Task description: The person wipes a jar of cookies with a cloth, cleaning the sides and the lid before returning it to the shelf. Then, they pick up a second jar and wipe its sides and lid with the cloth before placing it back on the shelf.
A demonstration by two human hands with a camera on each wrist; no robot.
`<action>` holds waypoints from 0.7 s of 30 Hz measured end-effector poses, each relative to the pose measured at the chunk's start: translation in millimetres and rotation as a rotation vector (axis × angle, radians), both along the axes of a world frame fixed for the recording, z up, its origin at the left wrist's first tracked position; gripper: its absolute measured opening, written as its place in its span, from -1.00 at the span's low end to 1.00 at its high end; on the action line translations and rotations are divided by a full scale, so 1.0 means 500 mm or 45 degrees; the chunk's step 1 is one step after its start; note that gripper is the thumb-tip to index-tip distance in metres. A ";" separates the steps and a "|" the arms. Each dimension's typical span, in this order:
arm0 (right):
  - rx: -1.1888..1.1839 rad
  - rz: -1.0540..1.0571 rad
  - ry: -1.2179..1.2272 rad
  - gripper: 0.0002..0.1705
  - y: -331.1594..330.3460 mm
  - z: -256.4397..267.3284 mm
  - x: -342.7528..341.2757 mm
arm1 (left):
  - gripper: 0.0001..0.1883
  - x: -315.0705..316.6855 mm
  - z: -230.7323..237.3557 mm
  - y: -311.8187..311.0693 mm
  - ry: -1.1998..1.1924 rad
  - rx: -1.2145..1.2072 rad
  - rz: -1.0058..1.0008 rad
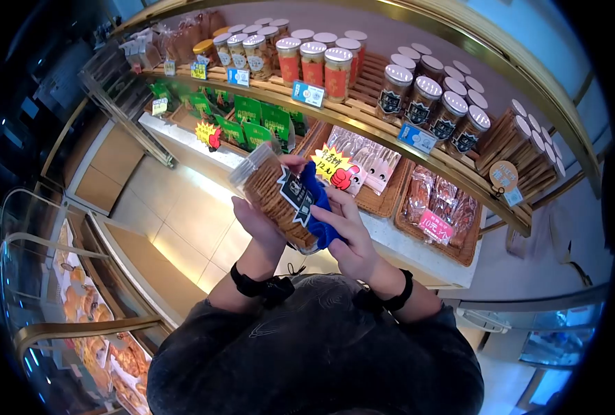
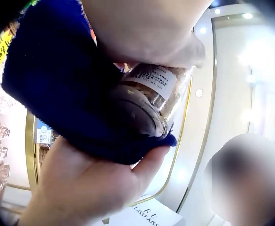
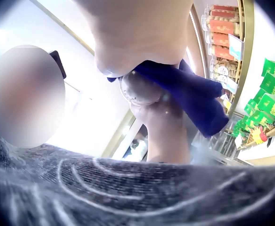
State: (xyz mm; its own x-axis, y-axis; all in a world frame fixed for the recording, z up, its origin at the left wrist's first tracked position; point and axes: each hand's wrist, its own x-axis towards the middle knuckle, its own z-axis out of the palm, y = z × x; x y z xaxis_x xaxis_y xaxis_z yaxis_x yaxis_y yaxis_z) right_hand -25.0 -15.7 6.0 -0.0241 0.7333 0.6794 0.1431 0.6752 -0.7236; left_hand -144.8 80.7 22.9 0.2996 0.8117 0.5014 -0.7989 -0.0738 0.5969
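A clear jar [image 1: 267,197] of thin brown biscuits with a black label lies tilted in front of my chest. My left hand [image 1: 257,225] grips it from the left and below, thumb on the near side. On the right end of the jar, my right hand [image 1: 354,235] holds a blue cloth [image 1: 320,200] against the plastic. In the left wrist view the cloth [image 2: 57,75] wraps round the jar's rounded end [image 2: 135,113], beside a white printed sticker [image 2: 152,79]. The right wrist view shows the cloth [image 3: 194,96] hanging from under the right hand [image 3: 142,37].
A wooden shelf ahead carries rows of lidded jars [image 1: 313,62] with price cards [image 1: 417,137]. Below stand green packets [image 1: 255,124] and baskets of wrapped goods [image 1: 439,207]. At lower left is a glass-sided case with bread [image 1: 79,297].
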 end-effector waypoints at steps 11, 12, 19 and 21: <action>-0.828 0.416 1.426 -0.63 0.016 0.021 0.003 | 0.01 0.003 -0.012 0.018 0.436 0.987 0.408; -0.870 0.381 1.489 -0.66 0.011 0.036 0.002 | 0.03 0.008 -0.003 0.016 0.451 1.128 0.426; -0.930 0.024 1.049 -0.62 0.014 -0.016 0.031 | -0.19 0.022 -0.033 -0.010 0.633 1.224 0.494; -0.911 -0.007 1.134 -0.62 0.013 -0.040 0.040 | -0.11 0.004 -0.014 -0.021 0.881 1.147 0.353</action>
